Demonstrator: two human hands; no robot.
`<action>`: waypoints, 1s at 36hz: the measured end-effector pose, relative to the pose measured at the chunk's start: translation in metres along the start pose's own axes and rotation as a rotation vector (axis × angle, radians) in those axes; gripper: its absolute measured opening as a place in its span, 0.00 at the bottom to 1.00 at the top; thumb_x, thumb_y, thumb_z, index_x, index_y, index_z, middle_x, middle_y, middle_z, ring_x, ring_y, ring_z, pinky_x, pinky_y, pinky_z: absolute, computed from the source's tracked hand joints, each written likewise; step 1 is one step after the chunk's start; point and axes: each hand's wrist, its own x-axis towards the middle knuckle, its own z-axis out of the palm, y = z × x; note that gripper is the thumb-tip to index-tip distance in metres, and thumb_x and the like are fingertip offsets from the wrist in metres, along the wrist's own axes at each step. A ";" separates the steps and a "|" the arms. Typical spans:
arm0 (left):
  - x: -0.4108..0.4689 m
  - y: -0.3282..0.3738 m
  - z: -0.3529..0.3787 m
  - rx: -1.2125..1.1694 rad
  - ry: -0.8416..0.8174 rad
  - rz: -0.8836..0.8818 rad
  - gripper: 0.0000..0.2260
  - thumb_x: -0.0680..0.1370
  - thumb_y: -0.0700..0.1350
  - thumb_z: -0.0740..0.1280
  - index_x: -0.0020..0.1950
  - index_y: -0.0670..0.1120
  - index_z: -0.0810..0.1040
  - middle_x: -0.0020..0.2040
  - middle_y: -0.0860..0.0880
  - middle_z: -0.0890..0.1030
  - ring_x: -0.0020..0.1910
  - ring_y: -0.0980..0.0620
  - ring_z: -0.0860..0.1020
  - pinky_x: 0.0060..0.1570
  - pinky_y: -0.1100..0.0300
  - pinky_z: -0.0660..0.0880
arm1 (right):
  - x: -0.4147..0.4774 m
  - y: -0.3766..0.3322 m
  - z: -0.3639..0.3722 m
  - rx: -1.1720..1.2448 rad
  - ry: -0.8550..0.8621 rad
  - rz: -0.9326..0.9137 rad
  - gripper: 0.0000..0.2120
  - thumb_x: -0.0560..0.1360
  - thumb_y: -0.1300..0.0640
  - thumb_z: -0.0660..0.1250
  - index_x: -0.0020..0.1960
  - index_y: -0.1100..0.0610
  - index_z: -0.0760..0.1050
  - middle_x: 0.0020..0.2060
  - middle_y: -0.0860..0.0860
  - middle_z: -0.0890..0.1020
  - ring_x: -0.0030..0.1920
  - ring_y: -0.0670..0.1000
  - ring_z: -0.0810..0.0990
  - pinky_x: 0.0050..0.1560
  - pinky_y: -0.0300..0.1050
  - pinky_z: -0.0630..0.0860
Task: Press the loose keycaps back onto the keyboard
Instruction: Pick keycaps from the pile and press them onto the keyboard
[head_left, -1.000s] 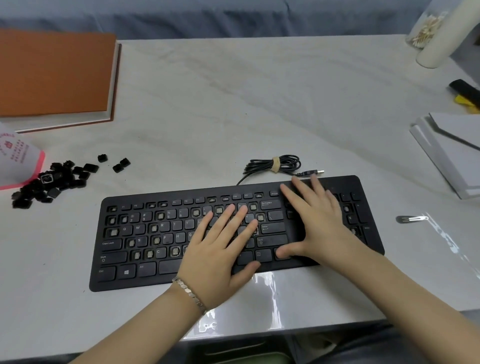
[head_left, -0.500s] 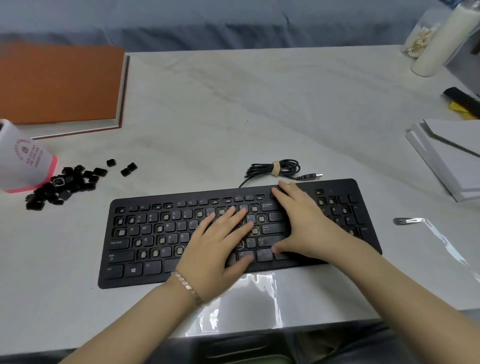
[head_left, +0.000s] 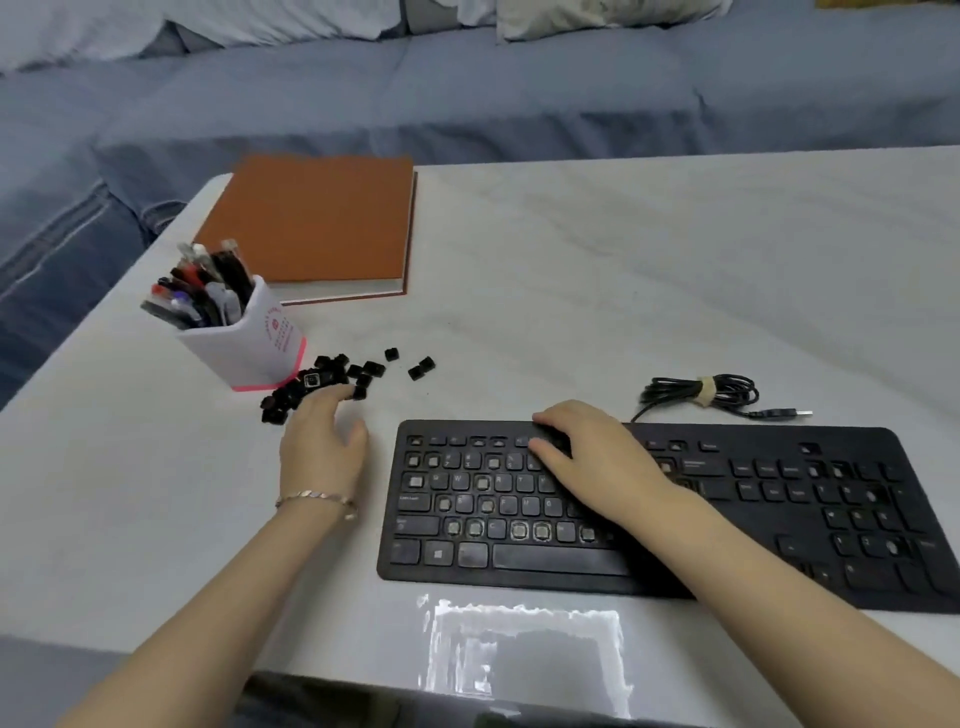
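The heap of small black plastic keycaps lies on the white bench, just to the far side of your left hand. The fingertips touch the heap, the thumb is spread aside, and the grip is loose and empty. To the right, your right hand rests flat on the long black keyboard, holding nothing. Your left is nearer for the pickup.

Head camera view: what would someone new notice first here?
The black keyboard near the front edge of the table stands out, with many bare sockets in its left half. The right hand rests on it. To its left, the left hand touches a pile of loose keycaps beside a white pen holder.
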 end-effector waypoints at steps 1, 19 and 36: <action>0.006 -0.005 -0.001 0.015 -0.011 -0.007 0.16 0.74 0.34 0.64 0.62 0.38 0.74 0.63 0.41 0.75 0.63 0.43 0.71 0.65 0.53 0.64 | 0.001 -0.001 0.003 -0.009 0.005 0.007 0.18 0.77 0.50 0.59 0.65 0.55 0.71 0.60 0.51 0.75 0.61 0.51 0.71 0.62 0.43 0.65; 0.043 -0.018 0.007 0.251 -0.255 0.140 0.10 0.77 0.43 0.66 0.55 0.41 0.78 0.55 0.46 0.72 0.50 0.48 0.73 0.49 0.63 0.66 | -0.002 0.001 0.017 0.032 0.136 -0.005 0.15 0.75 0.55 0.65 0.60 0.56 0.76 0.55 0.49 0.80 0.57 0.50 0.74 0.57 0.34 0.61; 0.002 -0.018 -0.014 -0.166 -0.085 -0.083 0.09 0.71 0.34 0.68 0.38 0.48 0.77 0.38 0.56 0.78 0.38 0.60 0.75 0.39 0.75 0.71 | -0.003 -0.002 0.017 0.063 0.136 -0.009 0.14 0.74 0.58 0.67 0.59 0.58 0.77 0.53 0.52 0.81 0.55 0.53 0.75 0.58 0.36 0.61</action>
